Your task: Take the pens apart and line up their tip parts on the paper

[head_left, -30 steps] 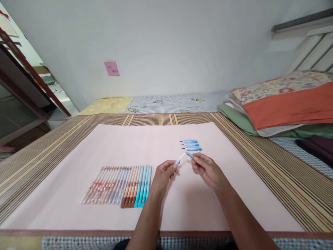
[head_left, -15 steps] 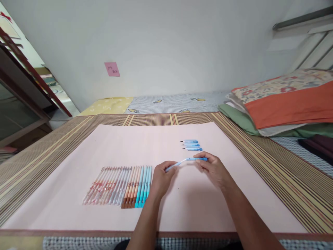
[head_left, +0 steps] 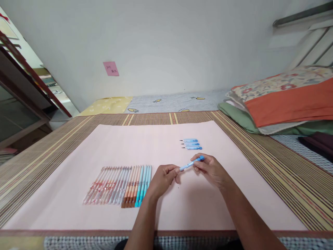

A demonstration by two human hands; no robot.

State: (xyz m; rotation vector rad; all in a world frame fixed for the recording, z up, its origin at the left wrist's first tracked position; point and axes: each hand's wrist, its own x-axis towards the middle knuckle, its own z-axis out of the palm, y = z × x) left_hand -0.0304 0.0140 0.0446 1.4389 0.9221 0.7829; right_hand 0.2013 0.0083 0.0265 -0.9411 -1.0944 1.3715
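Note:
Between my two hands a blue pen [head_left: 191,163] is held at a slant above the pale pink sheet [head_left: 140,139]. My left hand [head_left: 166,177] pinches its lower left end, so that end is hidden by the fingers. At the darker blue upper end, my right hand [head_left: 208,168] grips with thumb and fingers. Just beyond the hands lie three short blue pen pieces [head_left: 191,144] with thin dark tips pointing left. To the left of my left hand is a row of pens: clear ones with red patterns [head_left: 104,185], brown-and-peach ones [head_left: 132,187] and turquoise ones [head_left: 143,185].
The sheet lies on a striped mat [head_left: 247,139] over a checked bedcover [head_left: 171,101]. Folded bedding [head_left: 288,100] is piled at the right. A pink note [head_left: 111,68] is stuck to the white wall behind.
The two blue pen parts, bent at an angle with a white piece between them before, now form one straight line. My left hand has shifted slightly right and down.

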